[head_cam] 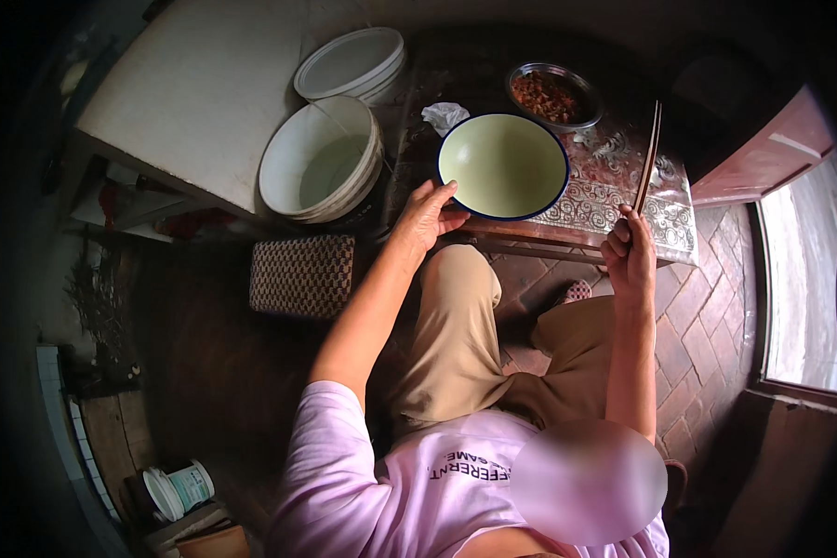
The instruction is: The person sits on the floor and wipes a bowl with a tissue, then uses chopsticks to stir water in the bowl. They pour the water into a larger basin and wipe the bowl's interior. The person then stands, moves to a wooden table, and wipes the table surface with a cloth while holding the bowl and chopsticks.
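My left hand [432, 215] grips the near left rim of a pale yellow enamel basin [506, 167] with a dark blue edge. Its thumb lies over the rim, and nothing shows inside the basin. In my right hand [630, 251], a pair of brown chopsticks [649, 157] points up and away from me. Behind the basin sits a metal bowl [596, 115] of chopped reddish food [544, 96]. A crumpled white plastic bag or tissue [446, 117] lies by the basin's far left edge.
A low table with a patterned cover [593, 202] stands before my knees. To its left are a white bucket [279, 167] holding clear liquid and a lidded white bucket [349, 63]. A woven-topped stool [301, 275] is left of my leg. A doorway [802, 293] opens at right.
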Demonstrator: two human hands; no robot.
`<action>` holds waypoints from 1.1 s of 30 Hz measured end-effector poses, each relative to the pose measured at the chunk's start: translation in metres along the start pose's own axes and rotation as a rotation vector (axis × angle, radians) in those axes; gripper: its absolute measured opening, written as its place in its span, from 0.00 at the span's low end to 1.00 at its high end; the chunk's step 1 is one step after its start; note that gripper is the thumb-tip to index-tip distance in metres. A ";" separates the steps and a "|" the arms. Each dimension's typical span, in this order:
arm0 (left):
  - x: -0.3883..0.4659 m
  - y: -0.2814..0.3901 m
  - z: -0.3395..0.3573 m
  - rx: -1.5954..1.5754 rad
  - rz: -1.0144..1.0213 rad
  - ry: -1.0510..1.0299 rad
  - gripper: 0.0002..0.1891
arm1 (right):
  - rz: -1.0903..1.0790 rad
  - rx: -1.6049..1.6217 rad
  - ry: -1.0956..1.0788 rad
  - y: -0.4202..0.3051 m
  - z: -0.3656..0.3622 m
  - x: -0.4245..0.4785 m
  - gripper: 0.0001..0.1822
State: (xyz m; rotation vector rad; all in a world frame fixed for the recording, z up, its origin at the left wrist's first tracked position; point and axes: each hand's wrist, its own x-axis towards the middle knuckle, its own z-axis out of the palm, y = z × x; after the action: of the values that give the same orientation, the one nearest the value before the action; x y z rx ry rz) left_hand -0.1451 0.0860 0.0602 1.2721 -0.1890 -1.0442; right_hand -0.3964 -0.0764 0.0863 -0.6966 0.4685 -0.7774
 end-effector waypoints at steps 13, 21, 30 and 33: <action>-0.005 0.039 -0.045 -0.138 0.156 0.107 0.13 | 0.034 0.003 0.009 -0.001 -0.005 0.013 0.09; -0.010 0.135 -0.168 0.146 0.328 0.625 0.15 | 0.038 0.057 -0.034 -0.002 -0.017 0.016 0.11; 0.028 0.142 -0.202 0.448 0.217 0.924 0.14 | 0.042 -0.020 0.042 -0.006 -0.026 0.019 0.10; 0.045 0.133 -0.210 0.429 0.200 0.941 0.13 | 0.042 -0.025 0.059 -0.007 -0.030 0.019 0.10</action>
State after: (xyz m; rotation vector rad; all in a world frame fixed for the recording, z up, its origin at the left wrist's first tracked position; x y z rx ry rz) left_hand 0.0851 0.1887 0.0814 1.9599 0.1934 -0.1557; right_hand -0.4061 -0.1068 0.0686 -0.6864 0.5460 -0.7555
